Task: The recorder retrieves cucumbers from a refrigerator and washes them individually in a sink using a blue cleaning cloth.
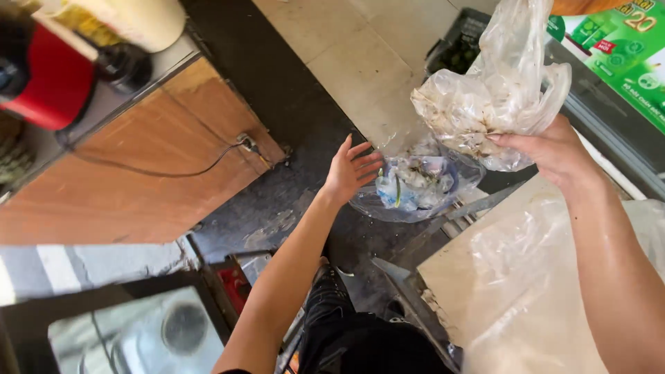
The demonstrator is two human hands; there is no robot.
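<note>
My right hand grips a crumpled, dirty clear plastic bag and holds it up at the upper right. My left hand reaches down with fingers spread, touching the rim of a clear trash bag on the dark floor. That lower bag holds scraps of white and blue packaging and some green bits. The held bag hangs just above and to the right of the trash bag.
A wooden cabinet with a dangling cable stands at left, a red appliance on top. A pale board under clear plastic lies at lower right. A green carton and dark crate sit at top right.
</note>
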